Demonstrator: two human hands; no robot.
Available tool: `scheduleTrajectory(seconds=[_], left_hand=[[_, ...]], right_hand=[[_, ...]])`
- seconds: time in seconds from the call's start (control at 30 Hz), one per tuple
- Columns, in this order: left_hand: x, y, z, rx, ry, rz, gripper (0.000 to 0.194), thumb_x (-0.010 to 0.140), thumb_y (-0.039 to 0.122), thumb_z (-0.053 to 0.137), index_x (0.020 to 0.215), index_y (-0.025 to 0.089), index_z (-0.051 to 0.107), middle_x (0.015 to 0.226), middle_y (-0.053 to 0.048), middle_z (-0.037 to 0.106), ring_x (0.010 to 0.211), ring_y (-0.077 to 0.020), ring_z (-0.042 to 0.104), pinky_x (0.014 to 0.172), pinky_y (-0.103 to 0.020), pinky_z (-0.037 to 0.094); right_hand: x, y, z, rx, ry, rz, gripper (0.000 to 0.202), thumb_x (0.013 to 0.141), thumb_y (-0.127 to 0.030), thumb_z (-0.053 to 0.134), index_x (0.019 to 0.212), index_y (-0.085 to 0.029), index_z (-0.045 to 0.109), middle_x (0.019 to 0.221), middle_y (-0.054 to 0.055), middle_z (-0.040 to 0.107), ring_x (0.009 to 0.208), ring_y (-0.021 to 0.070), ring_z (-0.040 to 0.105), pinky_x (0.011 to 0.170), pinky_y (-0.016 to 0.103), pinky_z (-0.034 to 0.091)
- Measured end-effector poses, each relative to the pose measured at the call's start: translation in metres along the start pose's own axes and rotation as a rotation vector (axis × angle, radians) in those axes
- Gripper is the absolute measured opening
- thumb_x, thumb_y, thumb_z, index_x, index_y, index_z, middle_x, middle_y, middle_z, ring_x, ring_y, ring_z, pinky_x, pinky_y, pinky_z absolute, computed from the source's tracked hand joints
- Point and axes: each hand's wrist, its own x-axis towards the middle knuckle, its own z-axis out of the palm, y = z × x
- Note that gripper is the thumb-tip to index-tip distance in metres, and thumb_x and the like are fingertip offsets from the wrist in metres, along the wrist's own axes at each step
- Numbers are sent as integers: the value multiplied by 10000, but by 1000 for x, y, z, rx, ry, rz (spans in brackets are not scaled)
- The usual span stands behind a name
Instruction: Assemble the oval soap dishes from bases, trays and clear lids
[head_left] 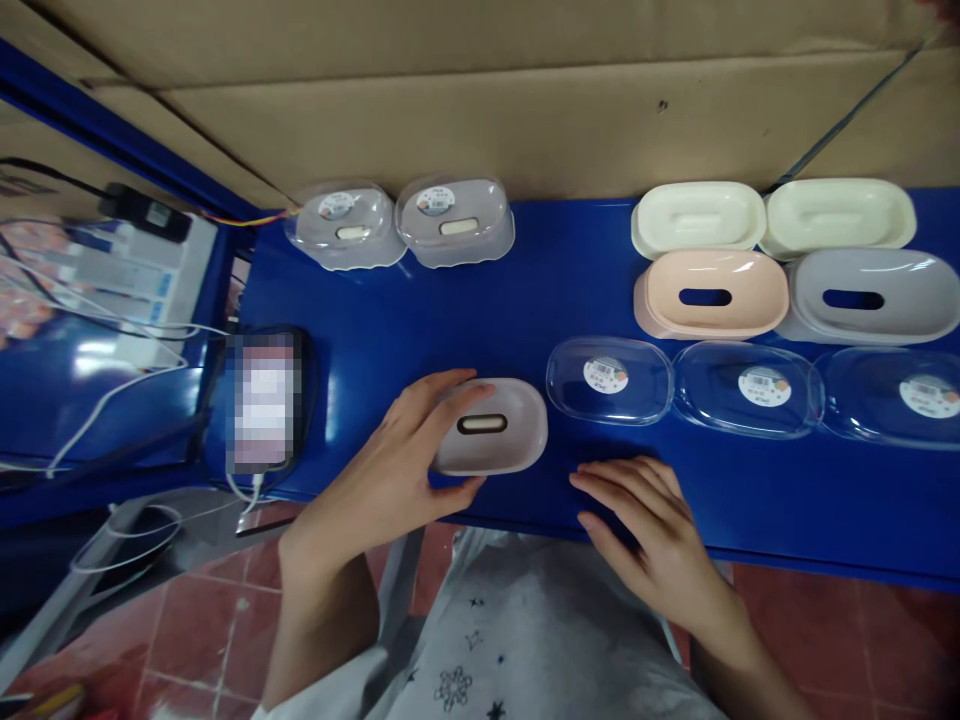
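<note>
A grey oval dish (517, 425) with a slot in its middle rests near the table's front edge. My left hand (420, 445) grips it from the left, fingers over the far rim and thumb at the near side. My right hand (641, 520) is open and holds nothing, to the right of the dish and apart from it. Clear oval lids with round labels lie in a row on the right, the nearest lid (645, 385) just beyond my right hand.
Two lidded grey boxes (457, 235) stand at the back left. At the back right are two cream dishes (697, 215), a peach dish (709, 290) and a grey dish (874, 290). A phone (264, 400) with a cable lies left, beside a power strip (180, 280).
</note>
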Motion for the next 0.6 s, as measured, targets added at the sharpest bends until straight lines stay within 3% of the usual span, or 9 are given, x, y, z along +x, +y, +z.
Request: scheduleTrajectory(seconds=[0.6], left_hand=[[5, -7, 8, 10, -51, -33, 1014, 884, 296, 888, 1689, 374, 276, 1646, -116, 501, 1529, -377, 504, 1236, -566, 421]], right_hand=[[1, 1, 1, -24, 4, -7, 321, 1106, -228, 624, 1426, -257, 632, 1320, 60, 775, 1197, 234, 721, 1079, 452, 450]])
